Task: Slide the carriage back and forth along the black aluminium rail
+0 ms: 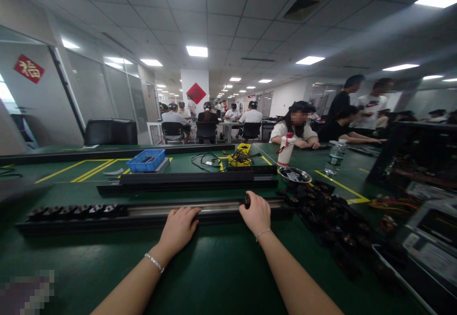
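Note:
A long black rail (pixel 221 215) with a pale metal channel lies across the green table in front of me. My left hand (pixel 180 229) rests on its near edge near the middle, fingers stretched out flat and nothing in them. Farther right, my right hand (pixel 257 212) has its thumb and fingers around a small black part (pixel 247 201) at the channel; most of that part is hidden. A row of black modules with pale tops (pixel 74 211) sits in the rail's left end. By the rail's right end is a heap of similar black parts (pixel 324 210).
Behind lies a second black rail (pixel 185 182), with a blue bin (pixel 146 161) and black cables (pixel 209 162) beyond. A metal bowl (pixel 294 175), white cup (pixel 285 151) and water bottle (pixel 335 157) stand at right. Opened electronic equipment (pixel 424 239) fills the right edge. A co-worker (pixel 296 127) sits opposite.

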`<state>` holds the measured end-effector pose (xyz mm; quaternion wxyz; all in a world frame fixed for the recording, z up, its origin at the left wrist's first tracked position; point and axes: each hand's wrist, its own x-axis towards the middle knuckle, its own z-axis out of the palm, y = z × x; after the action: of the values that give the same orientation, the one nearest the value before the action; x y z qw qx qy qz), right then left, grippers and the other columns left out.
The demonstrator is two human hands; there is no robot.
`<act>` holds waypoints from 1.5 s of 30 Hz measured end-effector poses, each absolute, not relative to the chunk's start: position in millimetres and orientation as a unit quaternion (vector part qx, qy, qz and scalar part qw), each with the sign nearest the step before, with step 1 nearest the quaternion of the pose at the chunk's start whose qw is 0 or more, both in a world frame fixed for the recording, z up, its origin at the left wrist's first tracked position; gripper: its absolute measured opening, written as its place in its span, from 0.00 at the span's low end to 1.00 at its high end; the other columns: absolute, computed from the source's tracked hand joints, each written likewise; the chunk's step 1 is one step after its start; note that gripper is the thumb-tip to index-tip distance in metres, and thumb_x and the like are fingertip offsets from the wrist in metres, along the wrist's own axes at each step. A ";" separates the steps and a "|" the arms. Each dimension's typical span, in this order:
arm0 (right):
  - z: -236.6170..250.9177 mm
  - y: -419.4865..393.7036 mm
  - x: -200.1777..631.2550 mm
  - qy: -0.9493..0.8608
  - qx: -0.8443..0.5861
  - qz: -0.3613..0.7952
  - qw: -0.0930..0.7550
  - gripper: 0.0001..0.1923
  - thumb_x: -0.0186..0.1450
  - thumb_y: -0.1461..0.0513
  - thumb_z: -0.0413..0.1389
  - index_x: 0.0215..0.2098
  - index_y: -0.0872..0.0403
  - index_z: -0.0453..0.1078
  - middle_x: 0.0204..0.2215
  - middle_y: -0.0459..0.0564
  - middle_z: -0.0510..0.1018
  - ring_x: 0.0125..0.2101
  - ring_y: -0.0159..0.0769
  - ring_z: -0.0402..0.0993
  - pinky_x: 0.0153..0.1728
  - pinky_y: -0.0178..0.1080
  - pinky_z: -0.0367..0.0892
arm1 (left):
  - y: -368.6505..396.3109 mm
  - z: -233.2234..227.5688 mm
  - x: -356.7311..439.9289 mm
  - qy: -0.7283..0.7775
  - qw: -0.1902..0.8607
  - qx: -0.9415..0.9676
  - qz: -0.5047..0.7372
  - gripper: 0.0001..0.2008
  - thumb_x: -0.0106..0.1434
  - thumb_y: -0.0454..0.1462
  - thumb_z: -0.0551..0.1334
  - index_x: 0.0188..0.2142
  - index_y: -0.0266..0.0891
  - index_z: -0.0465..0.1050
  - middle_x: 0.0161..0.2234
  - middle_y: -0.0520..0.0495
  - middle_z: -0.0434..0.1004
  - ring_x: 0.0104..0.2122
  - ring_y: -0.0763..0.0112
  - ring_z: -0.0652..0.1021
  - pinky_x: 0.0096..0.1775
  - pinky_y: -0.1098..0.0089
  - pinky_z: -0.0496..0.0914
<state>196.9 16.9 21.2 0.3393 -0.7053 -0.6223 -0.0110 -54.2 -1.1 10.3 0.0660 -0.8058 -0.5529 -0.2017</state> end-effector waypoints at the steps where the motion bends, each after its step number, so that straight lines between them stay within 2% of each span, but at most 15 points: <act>1: 21.4 16.9 196.9 -0.623 -0.705 -0.008 0.339 0.24 0.56 0.60 0.49 0.51 0.54 0.65 0.47 0.52 0.73 0.50 0.41 0.63 0.53 0.43 0.51 | -1.3 10.6 -54.1 -0.553 0.064 -0.806 -0.202 0.16 0.62 0.38 0.53 0.49 0.47 0.67 0.45 0.48 0.75 0.45 0.66 0.71 0.44 0.63 0.59; 19: 24.6 19.2 199.5 -0.616 -0.713 0.020 0.334 0.27 0.55 0.63 0.48 0.54 0.51 0.62 0.44 0.50 0.74 0.48 0.39 0.64 0.52 0.42 0.52 | -3.1 14.7 -51.5 -0.560 0.062 -0.802 -0.197 0.15 0.60 0.39 0.54 0.47 0.47 0.69 0.45 0.49 0.75 0.45 0.65 0.72 0.44 0.62 0.60; 26: 26.5 18.0 201.8 -0.595 -0.737 0.026 0.319 0.28 0.55 0.60 0.49 0.54 0.53 0.62 0.50 0.53 0.71 0.54 0.43 0.58 0.58 0.50 0.38 | -3.9 16.8 -50.8 -0.562 0.063 -0.804 -0.185 0.15 0.61 0.39 0.53 0.47 0.46 0.69 0.45 0.48 0.75 0.45 0.64 0.72 0.44 0.62 0.60; 35: 27.9 19.6 207.4 -0.597 -0.742 0.023 0.305 0.27 0.55 0.61 0.49 0.55 0.53 0.61 0.47 0.53 0.73 0.52 0.40 0.62 0.55 0.46 0.46 | -3.3 15.6 -51.4 -0.562 0.068 -0.803 -0.186 0.16 0.61 0.39 0.52 0.48 0.46 0.69 0.44 0.47 0.75 0.45 0.64 0.72 0.44 0.62 0.60; 41: 27.7 18.7 210.7 -0.588 -0.749 0.007 0.306 0.28 0.55 0.59 0.50 0.55 0.55 0.61 0.49 0.54 0.71 0.54 0.43 0.59 0.56 0.47 0.43 | -3.0 14.5 -51.9 -0.556 0.076 -0.805 -0.190 0.15 0.61 0.39 0.53 0.47 0.46 0.68 0.44 0.48 0.75 0.45 0.64 0.72 0.44 0.62 0.60; 45: 26.9 19.3 211.7 -0.584 -0.753 0.002 0.302 0.27 0.55 0.59 0.50 0.53 0.54 0.62 0.49 0.54 0.71 0.53 0.42 0.60 0.56 0.46 0.44 | -3.2 14.6 -51.7 -0.558 0.068 -0.805 -0.192 0.16 0.61 0.39 0.53 0.48 0.46 0.68 0.44 0.48 0.75 0.45 0.65 0.71 0.44 0.63 0.59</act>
<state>211.7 19.3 26.9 0.3016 -0.7534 -0.5843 0.0019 -51.7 -3.2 14.6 0.0683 -0.8045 -0.5578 -0.1921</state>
